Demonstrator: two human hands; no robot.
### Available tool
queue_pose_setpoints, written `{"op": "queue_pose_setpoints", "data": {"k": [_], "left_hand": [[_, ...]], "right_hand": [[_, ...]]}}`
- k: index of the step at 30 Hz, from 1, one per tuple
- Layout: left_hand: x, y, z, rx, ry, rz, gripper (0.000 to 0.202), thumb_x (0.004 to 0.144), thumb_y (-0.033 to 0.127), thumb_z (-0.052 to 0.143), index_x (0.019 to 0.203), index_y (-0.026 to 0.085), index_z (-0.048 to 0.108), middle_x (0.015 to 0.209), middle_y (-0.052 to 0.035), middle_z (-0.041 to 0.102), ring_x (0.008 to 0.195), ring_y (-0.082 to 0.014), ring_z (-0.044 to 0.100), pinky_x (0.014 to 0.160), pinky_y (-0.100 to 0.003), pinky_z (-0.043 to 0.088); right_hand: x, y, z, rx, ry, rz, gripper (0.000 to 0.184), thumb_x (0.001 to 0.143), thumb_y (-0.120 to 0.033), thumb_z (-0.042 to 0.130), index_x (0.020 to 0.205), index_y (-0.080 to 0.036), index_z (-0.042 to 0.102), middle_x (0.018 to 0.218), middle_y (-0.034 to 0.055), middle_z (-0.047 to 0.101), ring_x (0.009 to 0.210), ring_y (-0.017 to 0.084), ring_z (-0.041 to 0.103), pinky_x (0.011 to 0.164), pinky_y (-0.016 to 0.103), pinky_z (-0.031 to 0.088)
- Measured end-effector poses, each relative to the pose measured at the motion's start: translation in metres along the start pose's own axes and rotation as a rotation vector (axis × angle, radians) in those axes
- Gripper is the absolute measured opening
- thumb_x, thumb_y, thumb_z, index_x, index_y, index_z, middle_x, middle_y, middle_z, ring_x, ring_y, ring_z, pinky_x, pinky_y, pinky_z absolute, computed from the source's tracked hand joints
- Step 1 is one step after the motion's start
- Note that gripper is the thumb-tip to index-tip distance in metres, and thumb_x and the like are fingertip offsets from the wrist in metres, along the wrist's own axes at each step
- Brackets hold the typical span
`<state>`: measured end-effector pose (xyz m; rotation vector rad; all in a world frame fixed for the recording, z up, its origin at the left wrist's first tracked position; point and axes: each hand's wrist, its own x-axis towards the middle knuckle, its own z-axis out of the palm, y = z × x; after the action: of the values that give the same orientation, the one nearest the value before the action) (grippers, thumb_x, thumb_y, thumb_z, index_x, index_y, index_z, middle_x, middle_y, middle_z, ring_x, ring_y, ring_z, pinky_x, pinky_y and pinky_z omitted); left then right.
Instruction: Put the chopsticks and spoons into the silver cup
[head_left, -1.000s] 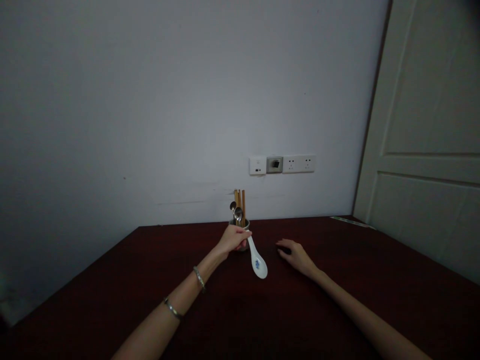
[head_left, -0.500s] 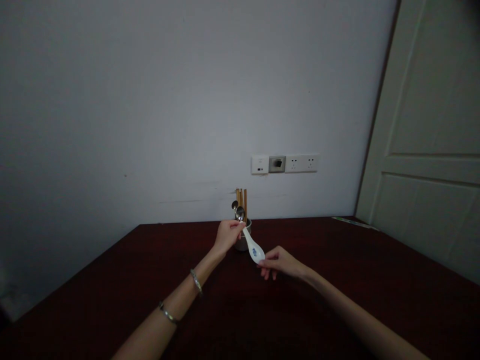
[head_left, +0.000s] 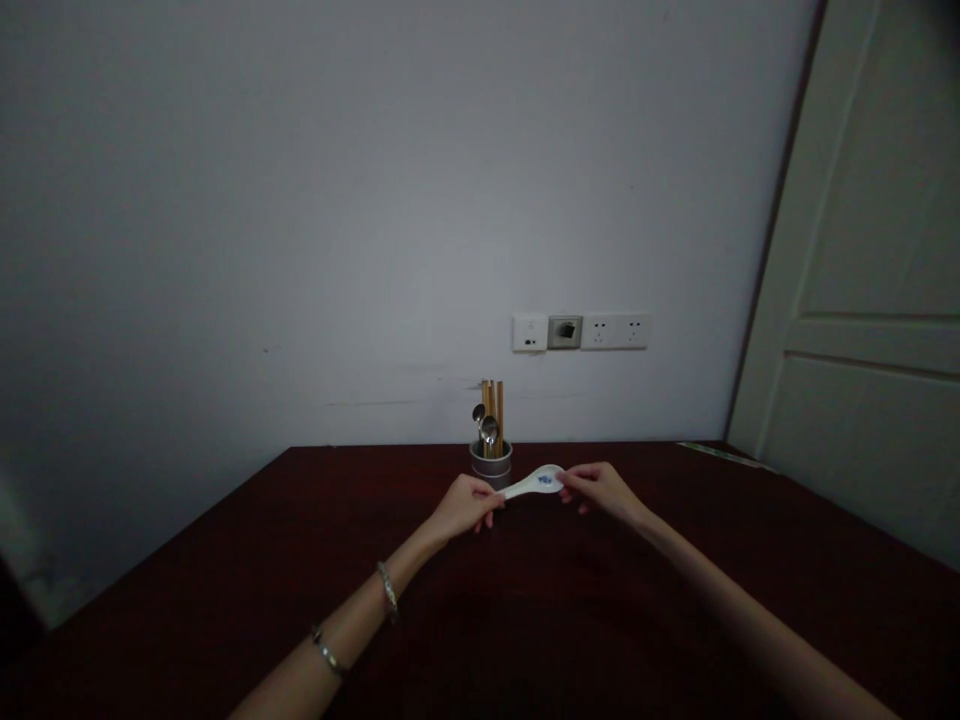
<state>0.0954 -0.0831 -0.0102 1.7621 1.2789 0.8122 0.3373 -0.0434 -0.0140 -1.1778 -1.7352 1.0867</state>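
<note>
A white ceramic spoon (head_left: 534, 483) with a blue mark lies almost level between my two hands, just above the dark red table (head_left: 645, 600). My left hand (head_left: 466, 504) pinches the end of its handle. My right hand (head_left: 598, 487) pinches the rim of its bowl. Right behind the spoon stands a small grey cup (head_left: 490, 464) holding wooden chopsticks (head_left: 493, 410) and two metal spoons (head_left: 485, 428). Two bracelets ring my left forearm.
The cup stands near the table's far edge, against a pale wall with a row of sockets (head_left: 581, 331). A white door (head_left: 870, 300) is at the right. A thin light strip (head_left: 724, 455) lies at the table's far right corner.
My right hand came off the table and took the spoon's bowl. Both hands then turned the spoon from hanging bowl-down to nearly level, in front of the cup.
</note>
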Motion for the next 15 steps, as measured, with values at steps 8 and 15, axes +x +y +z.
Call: {"op": "queue_pose_setpoints", "data": {"k": [8,15], "left_hand": [[-0.004,-0.017,0.028,-0.022,-0.19,-0.021,0.034,0.073,0.041,0.049,0.071,0.009,0.063,0.047,0.0015,0.053,0.033,-0.004,0.038,0.035,-0.017,0.025],[-0.007,-0.019,0.032,-0.061,-0.199,-0.013,0.037,0.074,0.043,0.048,0.077,0.009,0.062,0.048,0.0017,0.053,0.032,-0.004,0.038,0.034,-0.016,0.024]], "right_hand": [[0.002,-0.034,0.01,-0.227,0.054,-0.224,0.04,0.073,-0.046,0.048,0.079,-0.011,0.067,0.058,0.0016,0.06,0.044,0.008,0.045,0.04,0.02,0.035],[0.005,-0.041,0.012,-0.33,0.096,-0.362,0.039,0.075,-0.045,0.045,0.08,-0.015,0.069,0.066,0.0023,0.065,0.057,0.014,0.052,0.052,0.022,0.038]]}}
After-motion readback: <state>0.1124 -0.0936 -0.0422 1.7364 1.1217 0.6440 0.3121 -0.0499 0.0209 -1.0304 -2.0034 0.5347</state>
